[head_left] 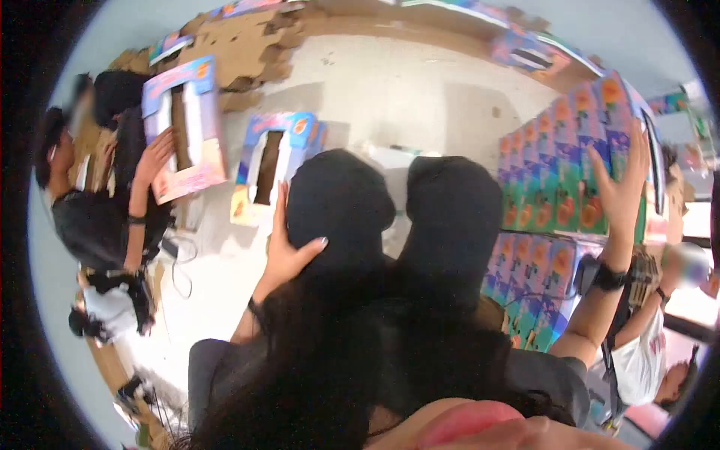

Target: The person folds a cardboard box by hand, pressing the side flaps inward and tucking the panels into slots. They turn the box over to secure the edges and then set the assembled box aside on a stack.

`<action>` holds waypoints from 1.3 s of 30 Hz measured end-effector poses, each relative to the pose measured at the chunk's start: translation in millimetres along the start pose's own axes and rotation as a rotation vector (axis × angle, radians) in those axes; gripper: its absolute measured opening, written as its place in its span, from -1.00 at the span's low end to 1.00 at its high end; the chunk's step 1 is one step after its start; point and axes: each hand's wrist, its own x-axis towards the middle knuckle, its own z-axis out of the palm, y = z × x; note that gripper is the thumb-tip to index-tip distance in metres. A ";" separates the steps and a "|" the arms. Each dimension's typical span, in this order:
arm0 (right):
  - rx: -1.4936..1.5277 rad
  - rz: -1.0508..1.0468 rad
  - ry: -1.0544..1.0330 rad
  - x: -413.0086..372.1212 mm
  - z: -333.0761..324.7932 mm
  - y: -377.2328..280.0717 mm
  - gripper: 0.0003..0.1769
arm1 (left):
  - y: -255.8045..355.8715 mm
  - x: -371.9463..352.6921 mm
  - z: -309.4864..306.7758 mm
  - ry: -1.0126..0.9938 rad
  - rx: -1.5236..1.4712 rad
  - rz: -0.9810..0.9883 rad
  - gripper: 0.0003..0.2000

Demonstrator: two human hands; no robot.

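Observation:
My left hand (pixel 291 256) is beside my left knee, thumb stretched out over the dark trouser leg. Its fingers point up along the near edge of a colourful cardboard box (pixel 241 187) with a long cut-out window, which stands on the floor. On the other side, my right hand (pixel 624 180) has its thumb and fingers spread against the end of an upright row of matching boxes (pixel 556 165). A lower row of the same boxes (pixel 534 289) shows beneath it. Both my hands have their fingers apart.
Another person's hand (pixel 156 156) rests on a similar windowed box (pixel 201 135) at the left. Torn brown cardboard (pixel 244 49) lies at the back. A person in a white shirt (pixel 641 360) is at the lower right. A thin cable (pixel 178 270) lies on the pale floor.

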 end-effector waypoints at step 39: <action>0.522 0.158 -0.465 -134.6 48.8 -98.3 -0.50 | -105.5 95.7 -179.7 -0.397 1.081 -0.625 -0.06</action>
